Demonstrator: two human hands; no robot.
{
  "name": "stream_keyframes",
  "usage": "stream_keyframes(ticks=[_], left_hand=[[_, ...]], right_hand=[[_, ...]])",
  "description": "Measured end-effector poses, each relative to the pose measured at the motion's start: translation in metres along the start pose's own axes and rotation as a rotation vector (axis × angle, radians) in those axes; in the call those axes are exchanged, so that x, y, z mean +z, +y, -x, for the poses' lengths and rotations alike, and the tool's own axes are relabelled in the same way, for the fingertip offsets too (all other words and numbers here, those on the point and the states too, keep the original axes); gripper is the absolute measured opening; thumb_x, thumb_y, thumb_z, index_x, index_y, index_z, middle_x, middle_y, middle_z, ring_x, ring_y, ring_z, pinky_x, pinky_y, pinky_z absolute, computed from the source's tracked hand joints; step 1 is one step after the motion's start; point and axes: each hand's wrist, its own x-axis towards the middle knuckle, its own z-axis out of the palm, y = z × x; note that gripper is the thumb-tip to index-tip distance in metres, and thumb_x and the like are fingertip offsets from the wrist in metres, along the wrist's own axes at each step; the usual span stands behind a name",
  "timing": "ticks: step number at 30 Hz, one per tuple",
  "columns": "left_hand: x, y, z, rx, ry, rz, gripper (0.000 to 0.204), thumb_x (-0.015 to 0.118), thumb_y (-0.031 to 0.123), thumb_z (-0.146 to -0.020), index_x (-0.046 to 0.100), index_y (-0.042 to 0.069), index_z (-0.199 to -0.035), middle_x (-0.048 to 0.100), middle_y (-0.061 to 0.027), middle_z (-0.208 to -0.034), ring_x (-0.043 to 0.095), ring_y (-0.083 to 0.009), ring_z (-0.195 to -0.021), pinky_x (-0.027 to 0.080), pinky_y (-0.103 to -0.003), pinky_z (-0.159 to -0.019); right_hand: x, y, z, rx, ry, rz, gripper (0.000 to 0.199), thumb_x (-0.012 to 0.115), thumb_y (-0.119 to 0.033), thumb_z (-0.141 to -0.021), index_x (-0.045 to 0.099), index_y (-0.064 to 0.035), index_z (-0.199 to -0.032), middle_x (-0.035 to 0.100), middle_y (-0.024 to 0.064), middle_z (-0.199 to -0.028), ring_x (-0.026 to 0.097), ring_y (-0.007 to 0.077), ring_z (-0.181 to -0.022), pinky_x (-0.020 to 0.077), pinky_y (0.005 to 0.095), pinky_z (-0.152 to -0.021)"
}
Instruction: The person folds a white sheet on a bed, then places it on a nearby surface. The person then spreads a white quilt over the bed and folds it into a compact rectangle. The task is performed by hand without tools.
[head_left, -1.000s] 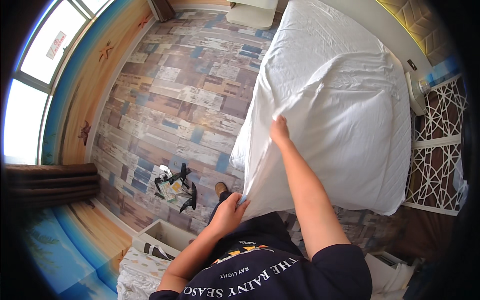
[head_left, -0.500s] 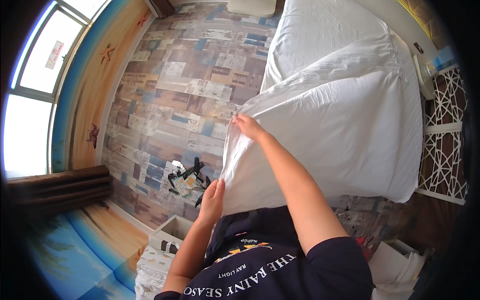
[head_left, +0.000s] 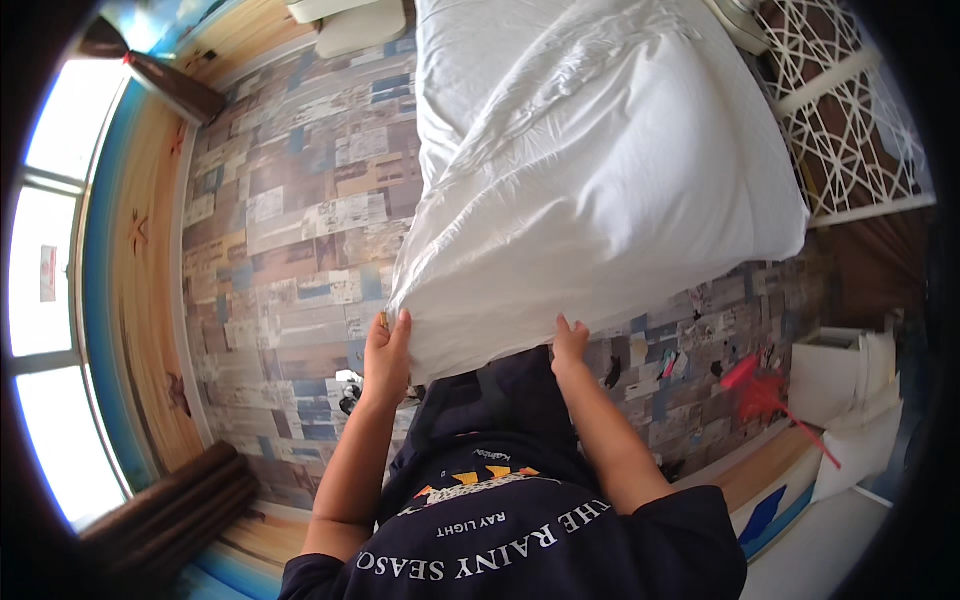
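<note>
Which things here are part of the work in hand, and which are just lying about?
In hand:
- white duvet, its near edge gripped by both hands
- left hand, at the duvet's corner
- right hand, on the same edge
- bed under the duvet

Lying about:
- red duster on the floor
- white lattice panel
- white cabinet

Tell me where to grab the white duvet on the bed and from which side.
Grip the white duvet along its near hem, at or close to the two corners, coming from the foot of the bed. That edge overhangs toward the person, free and thin enough to pinch. The left hand already grips one corner there; the right hand touches the hem further along. The rest lies bulky and flat.
</note>
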Motion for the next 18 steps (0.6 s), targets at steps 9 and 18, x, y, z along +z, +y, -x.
stream_keyframes(ticks=[9,18], left_hand=[[-0.01,0.011,0.025,-0.038,-0.021,-0.086,0.022,0.051,0.02,-0.096,0.053,0.003,-0.11,0.06,-0.001,-0.091,0.053,-0.0064,-0.077,0.043,-0.022,-0.066],[-0.036,0.015,0.029,0.032,0.035,0.185,0.025,0.05,0.021,-0.096,0.051,0.004,-0.115,0.062,-0.0103,-0.104,0.062,-0.0198,-0.091,0.052,-0.034,-0.079]], right_hand=[[-0.002,-0.029,0.023,0.697,-0.455,-1.162,0.044,0.045,-0.034,-0.096,0.043,-0.0085,-0.132,0.048,0.008,-0.135,0.044,0.0298,-0.124,0.0382,0.051,-0.099],[-0.046,-0.059,-0.03,0.597,-0.555,-1.474,0.033,0.044,-0.027,-0.096,0.051,-0.0069,-0.121,0.056,0.0083,-0.121,0.051,0.0291,-0.114,0.0417,0.0477,-0.096]])
